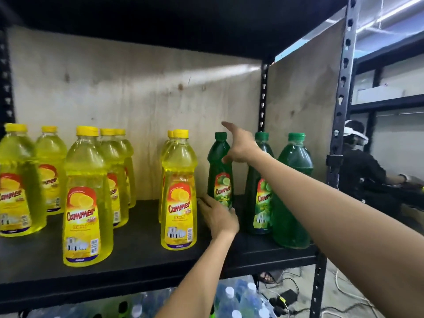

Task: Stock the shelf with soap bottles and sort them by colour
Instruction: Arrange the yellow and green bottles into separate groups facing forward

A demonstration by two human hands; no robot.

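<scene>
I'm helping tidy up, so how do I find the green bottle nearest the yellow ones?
Look at the black shelf with the wooden back. Yellow bottles fill its left, three green bottles its right. Yours is the leftmost green bottle, furthest back, lime label facing you.

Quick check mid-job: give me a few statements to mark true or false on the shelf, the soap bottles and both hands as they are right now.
1. The yellow bottles stand left of the green bottles on the shelf. True.
2. One green bottle lies on its side. False: all three in view stand upright.
3. The right hand grips a yellow bottle. False: its fingers are stretched out and hold nothing, up by the neck of the leftmost green bottle.
4. The left hand is low by that bottle's base, fingers straight. True.
5. Clear water bottles show below the shelf. True.
</scene>
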